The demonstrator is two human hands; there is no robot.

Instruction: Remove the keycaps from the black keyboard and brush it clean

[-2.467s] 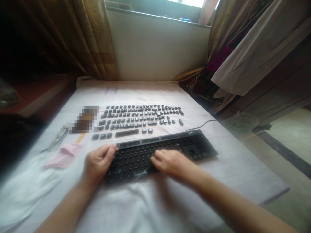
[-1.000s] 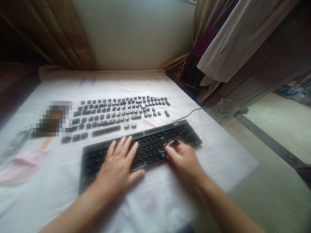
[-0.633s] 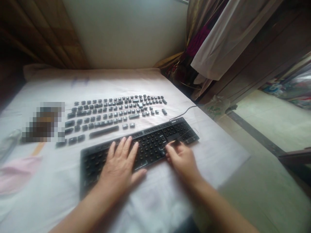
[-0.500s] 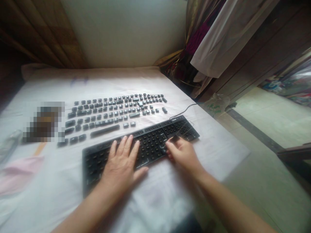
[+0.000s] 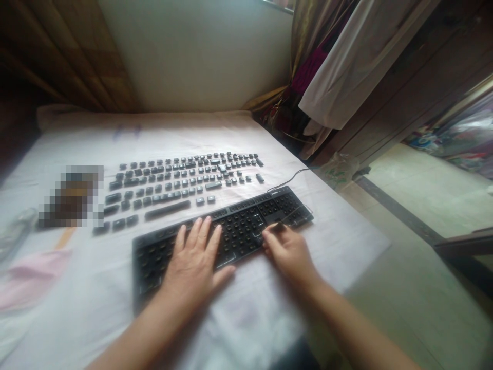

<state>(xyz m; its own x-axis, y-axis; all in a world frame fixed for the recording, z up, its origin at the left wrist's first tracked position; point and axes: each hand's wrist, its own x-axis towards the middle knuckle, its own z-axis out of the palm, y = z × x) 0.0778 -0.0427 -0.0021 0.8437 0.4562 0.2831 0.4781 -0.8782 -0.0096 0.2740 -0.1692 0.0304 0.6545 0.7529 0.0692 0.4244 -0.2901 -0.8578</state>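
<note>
A black keyboard, stripped of its keycaps, lies at a slant on the white cloth. My left hand rests flat across its left-middle part, fingers spread and holding nothing. Over the right half, my right hand is closed around a wire keycap puller. The puller's dark body shows between thumb and fingers, and its thin wires stick out to the right; its lower end is hidden by the hand. Beyond the keyboard, loose black keycaps lie in rows, with a long spacebar among them.
A white cloth covers the table. The keyboard's cable runs off the right edge near a clear plastic bag. At left are a pixelated patch, a pink cloth and a blurred clear item. White fabric hangs at right.
The view has shifted slightly. My right hand has moved a little over the keyboard, and the puller's wires have swung lower. My left hand stays in place.
</note>
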